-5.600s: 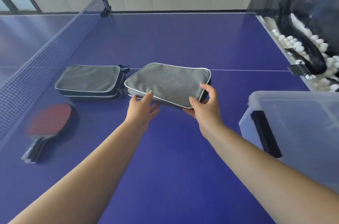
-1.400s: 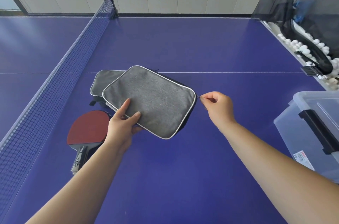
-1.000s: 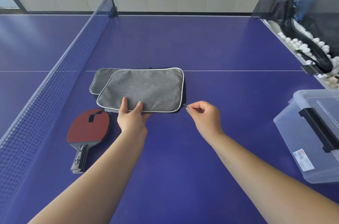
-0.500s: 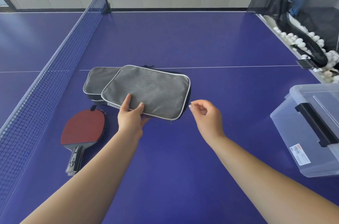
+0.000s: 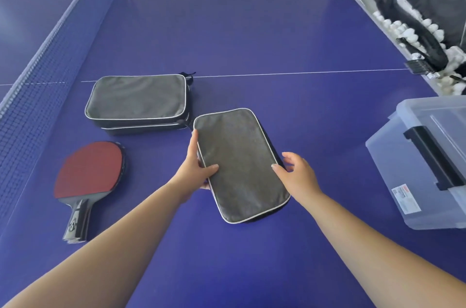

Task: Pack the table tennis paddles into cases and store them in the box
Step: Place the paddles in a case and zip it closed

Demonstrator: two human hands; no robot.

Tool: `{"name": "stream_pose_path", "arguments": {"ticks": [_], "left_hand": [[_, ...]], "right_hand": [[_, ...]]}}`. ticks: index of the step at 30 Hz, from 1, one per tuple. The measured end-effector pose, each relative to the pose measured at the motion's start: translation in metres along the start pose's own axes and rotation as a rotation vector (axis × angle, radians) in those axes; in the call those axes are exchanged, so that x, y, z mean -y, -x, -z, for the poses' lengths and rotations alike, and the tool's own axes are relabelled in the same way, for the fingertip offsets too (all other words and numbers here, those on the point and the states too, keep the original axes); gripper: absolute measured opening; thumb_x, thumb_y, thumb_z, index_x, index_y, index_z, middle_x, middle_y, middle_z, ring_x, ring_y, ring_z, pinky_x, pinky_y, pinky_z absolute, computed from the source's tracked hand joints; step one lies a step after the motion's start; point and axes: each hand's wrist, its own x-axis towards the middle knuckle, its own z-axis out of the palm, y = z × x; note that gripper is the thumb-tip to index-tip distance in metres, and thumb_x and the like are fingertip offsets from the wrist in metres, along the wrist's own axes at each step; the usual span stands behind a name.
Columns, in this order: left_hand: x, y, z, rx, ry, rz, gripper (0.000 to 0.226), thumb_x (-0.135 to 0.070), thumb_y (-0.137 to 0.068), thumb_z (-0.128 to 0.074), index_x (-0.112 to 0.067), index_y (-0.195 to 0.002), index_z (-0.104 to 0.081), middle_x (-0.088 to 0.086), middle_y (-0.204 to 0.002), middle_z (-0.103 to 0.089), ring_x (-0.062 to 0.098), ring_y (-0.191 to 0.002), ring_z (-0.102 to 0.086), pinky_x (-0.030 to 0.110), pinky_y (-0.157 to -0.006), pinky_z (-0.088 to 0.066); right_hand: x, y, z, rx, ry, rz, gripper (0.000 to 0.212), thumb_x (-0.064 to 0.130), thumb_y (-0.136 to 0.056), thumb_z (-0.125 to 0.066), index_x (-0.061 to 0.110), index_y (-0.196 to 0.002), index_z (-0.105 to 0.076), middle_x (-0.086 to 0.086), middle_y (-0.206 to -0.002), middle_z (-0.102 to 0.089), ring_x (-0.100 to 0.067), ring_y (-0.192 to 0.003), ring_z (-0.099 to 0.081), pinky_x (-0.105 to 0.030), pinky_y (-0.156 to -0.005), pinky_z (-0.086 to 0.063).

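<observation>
1. the grey case (image 5: 240, 164) lies in the centre of the frame on the blue table (image 5: 277, 37), its long axis running from upper left to lower right, nearly straight away from the person.
2. the left hand (image 5: 194, 169) grips the case's left long edge: thumb on top of the fabric, index finger laid straight along the rim, the other fingers tucked under where they cannot be seen.
3. the right hand (image 5: 296, 172) touches the right long edge, thumb tip on the top corner of the edge, fingers loosely spread just beside it; it is not clearly clamped.
4. so the case sits between the two hands, held across its short width, with both ends free.
5. the box (image 5: 393, 176) stands at the right edge of the frame with its lid (image 5: 428, 116) and black latch (image 5: 431, 156) apparently still on; it lies to the right of the case, so the right hand is the nearer one.
6. whether this case is zipped, or holds a paddle, cannot be told here.
7. two more cases (image 5: 137, 102) lie stacked at centre left, well apart from the box.
8. a red paddle (image 5: 89, 174) lies at lower left, handle toward the person, not yet in a case; it is nearer the left hand.
9. judgement: the next move likely turns on carrying the case rightward to the box, which would first need opening.
</observation>
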Motion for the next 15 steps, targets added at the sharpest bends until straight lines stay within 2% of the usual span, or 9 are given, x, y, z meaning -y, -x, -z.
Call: {"name": "stream_pose_path", "arguments": {"ticks": [3, 5, 7, 10, 13, 15], "left_hand": [[0.007, -0.016, -0.015, 0.053, -0.042, 0.015, 0.105, -0.001, -0.093, -0.059, -0.063, -0.143, 0.010, 0.000, -0.114, -0.065, 0.014, -0.091, -0.066, 0.034, -0.066, -0.058], [0.013, -0.026, -0.024, 0.066, -0.105, 0.027, 0.105, -0.002, -0.092, -0.060, -0.058, -0.145, 0.010, 0.001, -0.114, -0.065, 0.016, -0.093, -0.065, 0.032, -0.066, -0.058], [0.019, -0.031, -0.030, 0.043, -0.241, 0.023, 0.103, -0.005, -0.089, -0.065, -0.051, -0.150, 0.004, 0.000, -0.114, -0.063, 0.018, -0.097, -0.065, 0.031, -0.069, -0.058], [0.029, -0.033, -0.035, -0.053, -0.418, 0.013, 0.094, -0.014, -0.084, -0.073, -0.041, -0.153, -0.014, 0.000, -0.127, -0.049, 0.018, -0.096, -0.064, 0.031, -0.078, -0.055], [0.041, -0.024, -0.040, -0.108, -0.504, -0.035, 0.086, -0.017, -0.084, -0.074, -0.030, -0.152, -0.024, 0.001, -0.132, -0.040, 0.016, -0.096, -0.060, 0.027, -0.084, -0.049], [0.046, -0.018, -0.042, -0.111, -0.532, -0.054, 0.086, -0.018, -0.084, -0.074, -0.030, -0.153, -0.023, -0.006, -0.130, -0.039, 0.013, -0.100, -0.058, 0.025, -0.085, -0.045]], "right_hand": [[-0.014, -0.005, 0.000, 0.015, 0.021, -0.036, 0.046, 0.035, -0.088, -0.066, 0.019, -0.129, -0.056, 0.004, -0.124, -0.059, -0.015, -0.116, -0.056, -0.029, -0.092, -0.044], [-0.022, -0.006, -0.001, 0.028, 0.036, -0.073, 0.044, 0.030, -0.088, -0.067, 0.015, -0.128, -0.056, 0.005, -0.117, -0.060, -0.016, -0.111, -0.057, -0.028, -0.088, -0.043], [-0.029, -0.005, -0.002, 0.053, 0.057, -0.103, 0.038, 0.027, -0.088, -0.067, 0.015, -0.122, -0.058, 0.005, -0.109, -0.060, -0.016, -0.100, -0.059, -0.028, -0.082, -0.044], [-0.041, -0.007, -0.004, 0.068, 0.085, -0.119, 0.029, 0.031, -0.085, -0.067, 0.020, -0.111, -0.061, 0.003, -0.109, -0.065, -0.016, -0.094, -0.062, -0.033, -0.079, -0.051], [-0.046, -0.012, -0.005, 0.092, 0.083, -0.128, 0.047, 0.048, -0.076, -0.064, 0.026, -0.117, -0.059, 0.003, -0.112, -0.062, -0.014, -0.097, -0.062, -0.034, -0.082, -0.053], [-0.049, -0.016, -0.007, 0.081, 0.072, -0.126, 0.054, 0.054, -0.071, -0.061, 0.028, -0.119, -0.058, 0.002, -0.113, -0.061, -0.014, -0.095, -0.062, -0.036, -0.082, -0.054]]}}
